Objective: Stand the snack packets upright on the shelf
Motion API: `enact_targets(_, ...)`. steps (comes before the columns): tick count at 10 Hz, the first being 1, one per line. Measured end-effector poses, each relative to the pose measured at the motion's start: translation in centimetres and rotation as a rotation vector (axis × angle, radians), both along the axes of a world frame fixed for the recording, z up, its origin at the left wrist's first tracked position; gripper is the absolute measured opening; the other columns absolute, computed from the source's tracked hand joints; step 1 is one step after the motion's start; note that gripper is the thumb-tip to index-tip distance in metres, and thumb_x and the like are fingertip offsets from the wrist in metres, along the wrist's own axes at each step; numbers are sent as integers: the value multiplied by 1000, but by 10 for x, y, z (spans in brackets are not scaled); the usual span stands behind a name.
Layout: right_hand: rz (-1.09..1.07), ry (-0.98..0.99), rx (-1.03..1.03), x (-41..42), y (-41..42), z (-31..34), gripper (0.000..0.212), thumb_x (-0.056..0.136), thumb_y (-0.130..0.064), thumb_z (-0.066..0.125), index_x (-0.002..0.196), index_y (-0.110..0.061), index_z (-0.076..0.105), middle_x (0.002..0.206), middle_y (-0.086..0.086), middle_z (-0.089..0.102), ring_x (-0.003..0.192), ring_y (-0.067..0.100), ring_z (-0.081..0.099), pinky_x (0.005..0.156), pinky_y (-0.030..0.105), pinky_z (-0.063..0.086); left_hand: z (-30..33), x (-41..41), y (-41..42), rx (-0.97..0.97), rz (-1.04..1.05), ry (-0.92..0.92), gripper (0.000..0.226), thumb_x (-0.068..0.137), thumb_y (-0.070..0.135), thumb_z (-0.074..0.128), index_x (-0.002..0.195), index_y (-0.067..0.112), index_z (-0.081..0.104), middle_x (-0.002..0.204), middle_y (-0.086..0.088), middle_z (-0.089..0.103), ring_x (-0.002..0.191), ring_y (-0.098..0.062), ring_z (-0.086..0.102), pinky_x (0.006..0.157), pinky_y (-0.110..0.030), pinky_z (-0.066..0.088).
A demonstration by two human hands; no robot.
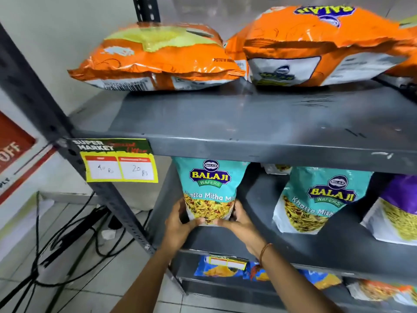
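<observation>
Head view. We have both hands at the foot of one teal packet on the middle shelf. Our left hand wraps the packet's lower left corner; our right hand wraps the lower right corner. Both hands are closed around the packet, thumbs in front, fingers curled behind and under the bottom edge. The packet faces us, near upright, at the left end of the shelf, its top just below the front lip of the top shelf.

Step in hand, as we judge it: seating this packet on its base. We cannot tell whether the base already rests flat on the shelf, since the hands cover it.

A second teal packet stands to the right, leaning a little leftward; a purple packet follows at the frame edge. Two orange packets lie flat on the top shelf.

Next move calls for: press the base flat, check that the packet balances, then open both hands slowly. The orange packets will likely need lifting by the top seam and turning onto their bases.
</observation>
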State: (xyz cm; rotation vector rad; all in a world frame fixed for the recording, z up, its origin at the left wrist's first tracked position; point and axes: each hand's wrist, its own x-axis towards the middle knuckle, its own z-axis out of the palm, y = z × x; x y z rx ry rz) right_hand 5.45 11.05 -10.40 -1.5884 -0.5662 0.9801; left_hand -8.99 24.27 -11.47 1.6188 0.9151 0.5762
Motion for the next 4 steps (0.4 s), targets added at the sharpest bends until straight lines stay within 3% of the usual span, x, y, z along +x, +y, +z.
enact_targets(2,-9,-40,3,-10,-2,7,59,70,-16,82,113,-34,47,121,-8,64,116,8,59,83,17,51,9,-9,-2,43,-46,17,109,43,70,81,136,25,47,130,6,63,123,-15,58,103,-37,47)
enact_targets(3,-50,-107,30,-16,-14,10,98,62,-22,87,139,-36,28,142,-16,44,129,-1,43,104,22,40,16,-14,-19,103,-39,-18,94,60,50,85,141,34,41,139,16,56,129,-3,51,105,-36,46)
enact_targets(4,-63,-273,21,-25,-43,15,115,56,-43,86,146,-43,14,152,-19,23,144,5,21,118,33,25,35,-20,-67,314,186,-58,76,75,37,79,141,32,42,137,20,50,124,9,43,100,-22,39)
